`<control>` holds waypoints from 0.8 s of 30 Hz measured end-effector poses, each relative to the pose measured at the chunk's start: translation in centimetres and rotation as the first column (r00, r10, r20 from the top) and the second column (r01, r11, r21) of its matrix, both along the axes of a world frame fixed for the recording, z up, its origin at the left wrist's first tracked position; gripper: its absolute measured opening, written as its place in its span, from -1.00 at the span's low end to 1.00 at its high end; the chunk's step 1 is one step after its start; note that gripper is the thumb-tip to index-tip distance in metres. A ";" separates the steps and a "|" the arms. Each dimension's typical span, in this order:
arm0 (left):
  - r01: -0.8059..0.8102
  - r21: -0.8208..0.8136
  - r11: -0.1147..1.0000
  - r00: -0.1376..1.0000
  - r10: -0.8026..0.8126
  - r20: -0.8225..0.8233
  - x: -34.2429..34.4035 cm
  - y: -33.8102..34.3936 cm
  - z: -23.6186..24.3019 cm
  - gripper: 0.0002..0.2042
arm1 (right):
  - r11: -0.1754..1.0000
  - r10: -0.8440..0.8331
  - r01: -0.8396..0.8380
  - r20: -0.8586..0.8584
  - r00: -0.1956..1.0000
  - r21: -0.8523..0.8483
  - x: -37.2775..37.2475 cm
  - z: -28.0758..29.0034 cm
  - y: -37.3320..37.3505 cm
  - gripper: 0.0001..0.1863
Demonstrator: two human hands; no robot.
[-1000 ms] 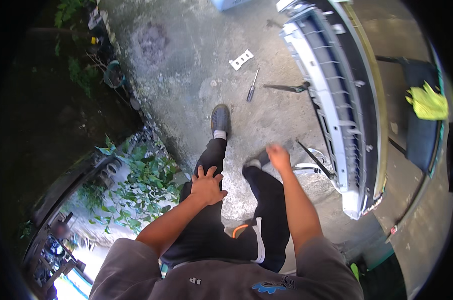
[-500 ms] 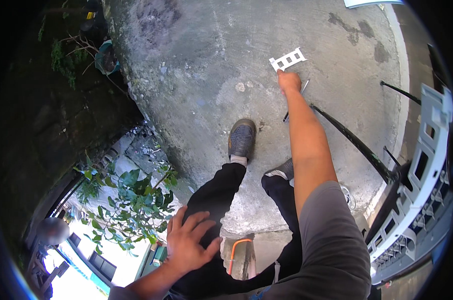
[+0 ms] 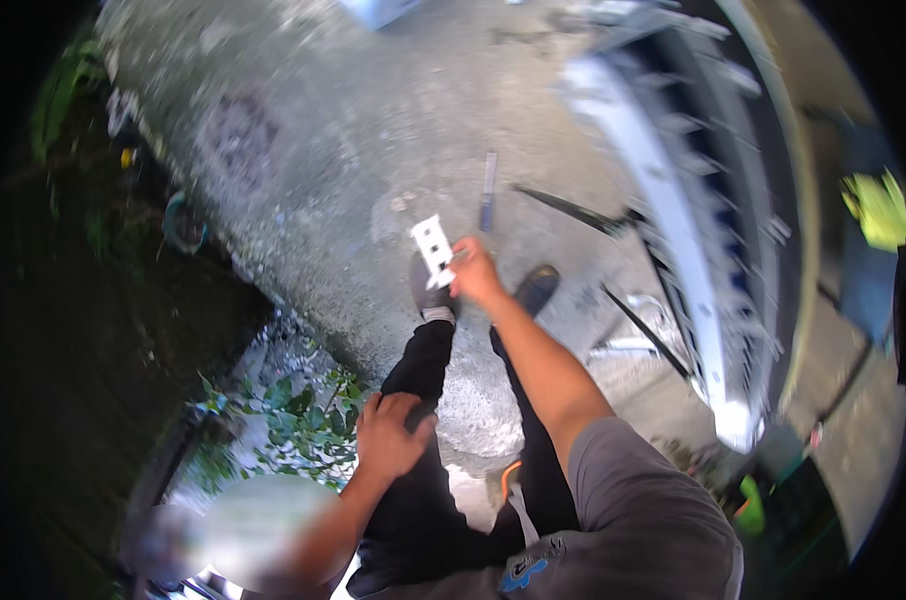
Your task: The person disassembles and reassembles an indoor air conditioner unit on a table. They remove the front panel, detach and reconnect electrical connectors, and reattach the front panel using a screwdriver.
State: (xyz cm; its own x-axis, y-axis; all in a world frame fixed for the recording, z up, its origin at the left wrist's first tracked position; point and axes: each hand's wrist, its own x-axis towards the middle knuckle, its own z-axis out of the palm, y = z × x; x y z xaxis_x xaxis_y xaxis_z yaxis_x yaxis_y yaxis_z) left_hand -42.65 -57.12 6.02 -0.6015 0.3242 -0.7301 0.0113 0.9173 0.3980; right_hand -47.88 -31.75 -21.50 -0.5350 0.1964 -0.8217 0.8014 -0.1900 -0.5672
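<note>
My right hand [image 3: 475,270] is closed on one end of a small flat white plastic bracket [image 3: 432,247] with square cutouts. The bracket is held in front of my left shoe [image 3: 435,298], partly covering it from view. My left hand [image 3: 391,436] lies on my black-trousered left leg, fingers apart and holding nothing. Ahead of my right hand, a slim tool with a blue handle and a pale shaft [image 3: 488,192] lies on the concrete; its exact kind is too blurred to tell.
To the right, a long white slotted panel [image 3: 663,200] stands on thin black legs [image 3: 578,210], smeared by motion. A leafy plant [image 3: 298,430] grows at the left beside the concrete edge. A pale blue object [image 3: 381,10] sits at the far edge, and yellow cloth [image 3: 878,210] at far right.
My right hand has brought the white bracket nearer, from out over the floor to above my left shoe. The view has turned to the right. My left hand stays on my leg.
</note>
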 end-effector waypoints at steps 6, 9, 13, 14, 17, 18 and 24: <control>-0.644 0.326 0.692 0.742 0.460 0.488 0.1 5.5 1.1 -0.65 | 0.986 0.116 -0.096 -0.149 0.982 0.135 14.6 25.1 -0.2 -0.75; -0.663 0.392 0.638 0.682 0.300 0.667 1.1 11.6 4.1 -0.80 | 0.980 0.010 0.032 -0.207 0.978 0.198 19.3 33.8 2.2 -0.69; -0.446 0.497 0.744 0.789 0.065 0.611 2.5 18.8 10.1 -0.83 | 0.971 -0.223 0.239 -0.294 0.929 0.019 24.4 40.2 6.0 -0.59; -0.407 0.515 0.754 0.798 0.020 0.602 3.2 20.5 11.3 -0.83 | 0.941 -0.335 0.302 -0.279 0.900 -0.154 25.7 41.0 7.0 -0.53; -0.216 0.518 0.827 0.834 -0.119 0.539 6.1 25.4 13.9 -0.82 | 0.835 -0.507 0.405 -0.234 0.830 -0.372 29.6 42.5 8.7 -0.34; -0.166 0.521 0.837 0.838 -0.159 0.522 7.5 27.2 14.6 -0.83 | 0.797 -0.551 0.435 -0.208 0.809 -0.418 30.9 42.7 9.4 -0.34; 0.393 0.631 0.669 0.863 -0.505 -0.003 15.0 33.9 14.1 -0.91 | 0.715 -0.646 0.505 -0.181 0.741 -0.484 44.7 41.6 15.6 -0.54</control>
